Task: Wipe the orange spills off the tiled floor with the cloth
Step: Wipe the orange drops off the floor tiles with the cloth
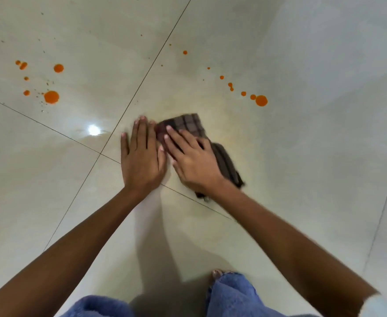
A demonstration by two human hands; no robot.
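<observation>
A brown checked cloth (185,125) lies folded on the pale tiled floor (302,168) in the middle of the view. My right hand (192,156) presses flat on the cloth with straight fingers. My left hand (142,156) rests flat on the tile just left of the cloth, its fingertips beside the cloth's edge. Orange spills sit in two groups: large drops at the far left (51,97) and a trail of drops at the upper right ending in a big one (261,100). The tile around the cloth looks faintly yellowish and smeared.
Dark grout lines (128,104) cross the floor diagonally under my hands. A bright lamp reflection (93,129) shines on the tile left of my left hand. My knees in blue jeans (231,296) and a bare toe (217,274) are at the bottom.
</observation>
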